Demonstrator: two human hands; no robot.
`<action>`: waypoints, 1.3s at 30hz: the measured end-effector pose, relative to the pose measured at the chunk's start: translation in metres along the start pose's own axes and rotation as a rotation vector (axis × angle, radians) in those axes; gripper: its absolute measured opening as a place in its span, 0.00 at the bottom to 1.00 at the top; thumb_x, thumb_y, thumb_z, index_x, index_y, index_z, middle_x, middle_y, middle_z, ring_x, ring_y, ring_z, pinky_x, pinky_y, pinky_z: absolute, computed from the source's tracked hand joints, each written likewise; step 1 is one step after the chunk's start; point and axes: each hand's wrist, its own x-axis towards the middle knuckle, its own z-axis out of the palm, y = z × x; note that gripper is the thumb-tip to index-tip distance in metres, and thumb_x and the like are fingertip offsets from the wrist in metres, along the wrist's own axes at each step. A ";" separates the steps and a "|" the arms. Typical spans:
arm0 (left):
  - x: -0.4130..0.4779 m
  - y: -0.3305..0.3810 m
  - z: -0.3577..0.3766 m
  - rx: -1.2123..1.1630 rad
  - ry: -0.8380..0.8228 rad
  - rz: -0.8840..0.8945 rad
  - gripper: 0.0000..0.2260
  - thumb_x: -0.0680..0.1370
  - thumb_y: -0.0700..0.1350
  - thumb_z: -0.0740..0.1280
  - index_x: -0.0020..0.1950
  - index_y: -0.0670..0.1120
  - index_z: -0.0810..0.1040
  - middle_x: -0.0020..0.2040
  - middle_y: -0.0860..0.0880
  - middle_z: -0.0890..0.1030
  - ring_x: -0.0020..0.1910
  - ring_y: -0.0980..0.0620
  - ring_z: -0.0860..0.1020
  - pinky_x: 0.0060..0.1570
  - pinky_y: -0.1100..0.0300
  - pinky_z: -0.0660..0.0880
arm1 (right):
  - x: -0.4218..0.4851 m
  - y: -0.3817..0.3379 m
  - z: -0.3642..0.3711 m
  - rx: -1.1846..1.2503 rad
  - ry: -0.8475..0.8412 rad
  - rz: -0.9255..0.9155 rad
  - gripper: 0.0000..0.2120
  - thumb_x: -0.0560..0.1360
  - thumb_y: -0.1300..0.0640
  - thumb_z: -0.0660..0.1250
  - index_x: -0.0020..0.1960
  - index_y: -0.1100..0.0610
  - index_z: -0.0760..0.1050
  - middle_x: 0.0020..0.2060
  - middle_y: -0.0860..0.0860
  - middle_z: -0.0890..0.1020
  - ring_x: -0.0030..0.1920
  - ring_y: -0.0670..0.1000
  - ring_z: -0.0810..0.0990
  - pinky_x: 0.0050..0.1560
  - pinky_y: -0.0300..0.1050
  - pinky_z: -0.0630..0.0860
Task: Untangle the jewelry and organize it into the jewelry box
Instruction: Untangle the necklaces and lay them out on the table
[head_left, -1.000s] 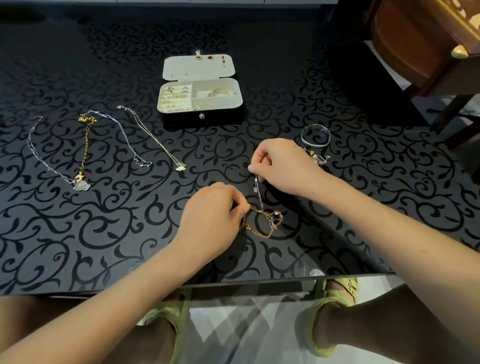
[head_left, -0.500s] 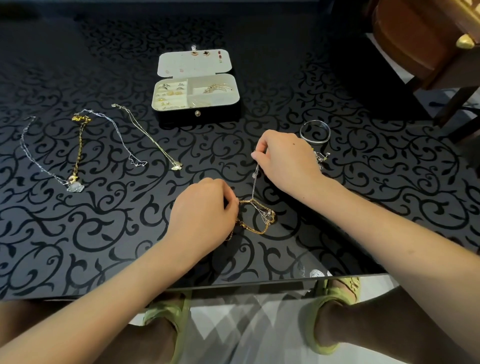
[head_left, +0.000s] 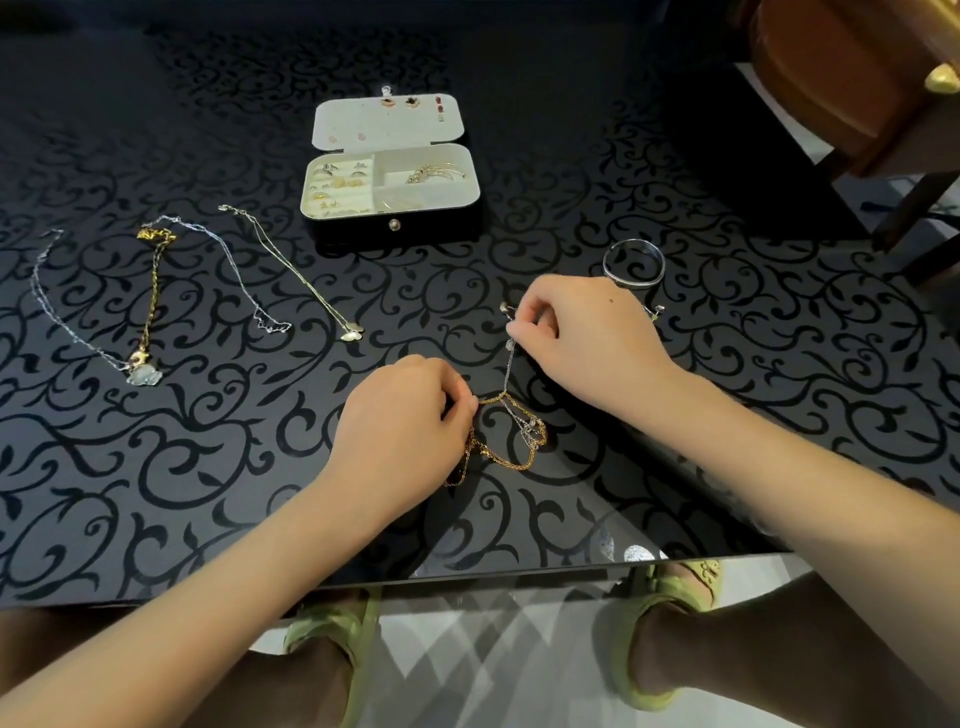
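The tangle sits near the middle of the front edge of the table (head_left: 779, 374), between the two hands. The left hand (head_left: 400, 415) has its fingers curled tight, thumb and forefinger pinching the gold chain (head_left: 511, 461) where it loops out toward the knot. The right hand (head_left: 587, 338), a little farther from the front edge, pinches the upper end of the silver chain (head_left: 509, 371), which runs taut from its fingertips down into the gold loops. The jewelry box (head_left: 395, 231) stands open toward the back of the table, well apart from the hands, with small pieces already in its compartments. The laid-out necklaces (head_left: 236, 270) lie straight toward the left edge. The main risk, as I judge it, is a pull along the silver chain while it is still threaded through the gold: that would cinch the knot tighter, or kink or snap so fine a link. The glossy top may also let loose loops slide off the front edge if the left hand's pinch slackens. The right wrist lies near a bangle (head_left: 634, 262) and could nudge it aside.
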 end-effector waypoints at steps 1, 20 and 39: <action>0.000 0.000 0.000 -0.008 -0.004 -0.001 0.06 0.78 0.48 0.62 0.43 0.51 0.76 0.35 0.57 0.67 0.36 0.57 0.69 0.31 0.71 0.61 | -0.006 -0.001 -0.003 0.020 -0.035 0.004 0.09 0.75 0.49 0.65 0.42 0.54 0.77 0.33 0.44 0.77 0.40 0.48 0.77 0.43 0.44 0.73; -0.001 -0.001 -0.004 -0.112 -0.071 -0.001 0.06 0.77 0.42 0.63 0.41 0.50 0.75 0.36 0.55 0.69 0.35 0.58 0.69 0.32 0.68 0.61 | -0.029 -0.005 -0.003 -0.046 -0.224 0.038 0.08 0.76 0.57 0.62 0.40 0.53 0.78 0.31 0.44 0.77 0.39 0.45 0.76 0.41 0.41 0.71; 0.007 -0.001 0.000 -0.350 -0.095 -0.030 0.08 0.79 0.40 0.62 0.40 0.50 0.72 0.39 0.56 0.82 0.32 0.59 0.73 0.34 0.69 0.69 | -0.029 -0.001 0.003 0.053 -0.083 -0.070 0.05 0.77 0.60 0.61 0.44 0.58 0.73 0.33 0.46 0.74 0.36 0.47 0.71 0.39 0.39 0.63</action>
